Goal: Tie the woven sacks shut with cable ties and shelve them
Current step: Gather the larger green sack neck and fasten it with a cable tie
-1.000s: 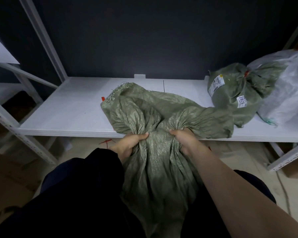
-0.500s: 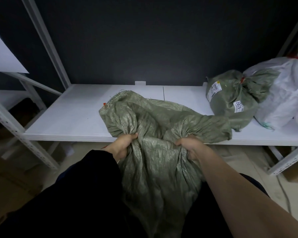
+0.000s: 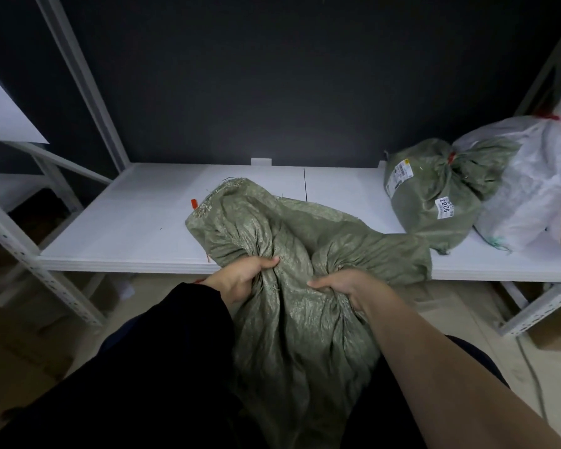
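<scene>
On the white shelf [image 3: 136, 222] the loose top of the green woven sack [image 3: 289, 228] lies draped much as it did a second ago, its body hanging over the front edge. At the right sit a tied green sack [image 3: 431, 196] and a white sack [image 3: 525, 189]. The left hand [image 3: 240, 280] and right hand [image 3: 347, 286] still each clutch a fistful of cloth, only slightly regripped. By my judgement the neck isn't yet gathered, so tying lies ahead. The small orange piece [image 3: 194, 203] may be a tie.

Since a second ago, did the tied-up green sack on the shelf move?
No. The tied green sack still lies at the right end of the shelf, beside the white bag, same side of the board seam. Only the camera shifted.
</scene>
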